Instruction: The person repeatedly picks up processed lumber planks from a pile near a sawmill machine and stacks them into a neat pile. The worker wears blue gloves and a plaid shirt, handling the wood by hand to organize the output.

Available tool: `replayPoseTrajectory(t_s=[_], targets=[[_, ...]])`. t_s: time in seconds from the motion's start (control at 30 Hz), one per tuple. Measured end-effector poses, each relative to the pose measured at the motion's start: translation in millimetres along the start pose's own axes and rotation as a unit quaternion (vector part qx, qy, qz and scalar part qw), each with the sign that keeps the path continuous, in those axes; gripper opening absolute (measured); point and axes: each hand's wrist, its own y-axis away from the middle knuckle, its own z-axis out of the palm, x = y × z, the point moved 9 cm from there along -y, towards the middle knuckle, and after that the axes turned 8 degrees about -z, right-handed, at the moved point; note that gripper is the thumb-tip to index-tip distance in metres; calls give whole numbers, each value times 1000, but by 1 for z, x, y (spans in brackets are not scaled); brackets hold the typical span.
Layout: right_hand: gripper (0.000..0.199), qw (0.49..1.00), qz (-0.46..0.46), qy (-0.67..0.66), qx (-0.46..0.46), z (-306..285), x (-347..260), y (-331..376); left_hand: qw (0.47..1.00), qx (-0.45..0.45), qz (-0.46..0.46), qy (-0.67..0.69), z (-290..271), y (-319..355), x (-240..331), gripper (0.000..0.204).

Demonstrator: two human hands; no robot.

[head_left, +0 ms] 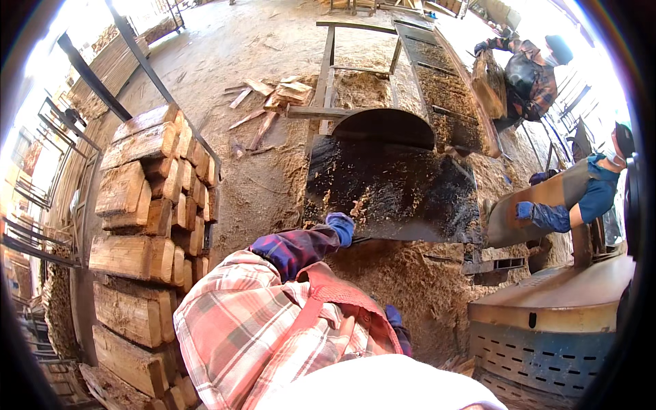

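Note:
My left hand (341, 229), in a blue glove, is at the near edge of a dark metal worktable (396, 184). Its fingers look curled; whether they grip the edge or something small is hidden. Sawdust and wood chips (358, 208) lie scattered over the tabletop. Low by my body, my right hand (393, 315) shows only as a bit of blue glove, mostly covered by my red apron (342, 287), so its fingers are out of sight. At the table's far side stands a dark rounded plate (386, 128).
Stacked timber blocks (133, 260) rise on my left beside metal posts. Loose offcuts (273, 99) lie on the sawdust-covered floor beyond. At right, a co-worker's gloved hand (547, 216) is over a metal surface near a slotted machine housing (540, 355). Another person holds a wood slab (488, 85).

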Motion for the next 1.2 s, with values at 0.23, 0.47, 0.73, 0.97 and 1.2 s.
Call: replayPoseTrajectory(t_s=[0.23,0.47,0.73,0.97,1.2], targets=[[34,950,-4,-280,138,-128,-168,87,998,-52,-17,-8,-12,3,-7,33],[26,939,-69,-3,337,-200,-195,92,994,-98,7,-56,-27,18,1,35],[51,737,-114,-429,510,-447,-197,107,988,-116,67,83,-30,-16,13,58],[103,892,201,-87,396,-614,-24,76,833,-194,201,477,-64,-29,124,41],[91,946,143,-71,282,-580,-45,41,579,-377,133,710,-88,-96,307,32]])
